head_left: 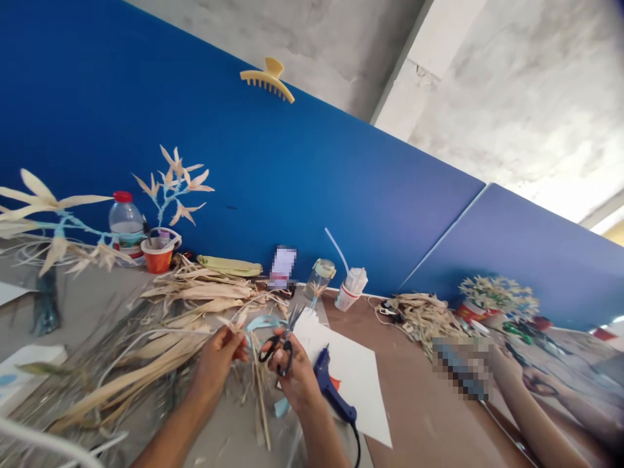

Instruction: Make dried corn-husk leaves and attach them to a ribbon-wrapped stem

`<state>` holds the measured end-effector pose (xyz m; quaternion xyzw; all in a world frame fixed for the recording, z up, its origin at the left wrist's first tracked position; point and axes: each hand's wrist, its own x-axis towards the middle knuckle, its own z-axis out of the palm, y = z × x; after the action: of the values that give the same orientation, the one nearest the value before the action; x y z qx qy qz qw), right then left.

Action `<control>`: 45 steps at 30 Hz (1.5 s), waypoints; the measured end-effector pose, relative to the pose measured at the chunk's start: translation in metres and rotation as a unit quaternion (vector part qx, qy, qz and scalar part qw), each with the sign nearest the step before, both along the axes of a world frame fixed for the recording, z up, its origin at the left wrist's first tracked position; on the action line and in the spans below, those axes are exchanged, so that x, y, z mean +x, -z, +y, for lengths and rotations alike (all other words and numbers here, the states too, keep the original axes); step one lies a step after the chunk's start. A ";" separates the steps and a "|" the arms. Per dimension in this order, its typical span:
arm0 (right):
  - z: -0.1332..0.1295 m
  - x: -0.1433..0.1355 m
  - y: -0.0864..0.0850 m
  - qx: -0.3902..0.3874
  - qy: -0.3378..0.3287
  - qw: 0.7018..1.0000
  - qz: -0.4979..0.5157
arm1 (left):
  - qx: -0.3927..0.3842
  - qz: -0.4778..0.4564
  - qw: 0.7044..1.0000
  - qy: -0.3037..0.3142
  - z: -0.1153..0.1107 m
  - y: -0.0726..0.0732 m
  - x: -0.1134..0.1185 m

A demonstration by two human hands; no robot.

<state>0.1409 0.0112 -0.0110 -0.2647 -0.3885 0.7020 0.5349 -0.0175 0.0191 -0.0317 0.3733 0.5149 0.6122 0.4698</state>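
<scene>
My right hand (296,376) has its fingers through the handles of black-handled scissors (286,348), whose blades point up and away from me. Just to its left, my left hand (221,354) pinches a small pale piece of dried husk (240,321) at its fingertips. A light blue ribbon (266,322) curves behind and between the two hands. Long dried corn husks (146,357) lie in a loose heap left of my left hand. To the right of the scissors, a blue glue gun (332,387) rests on a white sheet (373,406).
A glass jar (320,276), a paper cup (348,291) and a phone (283,266) stand along the blue partition (302,175). At left are a plastic bottle (125,220) and a red bucket (157,259) by husk flowers (178,175). A co-worker's hands (507,367) are at right.
</scene>
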 end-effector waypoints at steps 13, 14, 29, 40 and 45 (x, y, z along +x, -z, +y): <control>-0.002 0.001 -0.001 -0.018 0.002 1.000 0.020 | -0.028 -0.207 0.973 0.100 -0.010 -0.015 0.002; -0.002 0.001 -0.002 -0.018 -0.001 1.000 0.020 | -0.029 -0.214 0.970 0.110 -0.010 -0.016 0.000; -0.007 0.002 -0.001 -0.004 -0.014 0.998 -0.066 | 0.016 0.114 0.992 0.059 -0.001 -0.011 -0.011; -0.008 0.016 -0.015 0.032 -0.045 0.990 -0.128 | 0.067 0.284 0.956 0.034 -0.001 0.009 -0.014; -0.009 0.021 -0.018 0.039 -0.050 0.986 -0.152 | 0.117 0.374 0.920 -0.003 -0.001 0.005 -0.017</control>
<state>0.1619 0.0020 0.0070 -0.3275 -0.5048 0.6638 0.4441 -0.0342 0.0181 -0.0371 0.6256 0.5789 0.4856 0.1943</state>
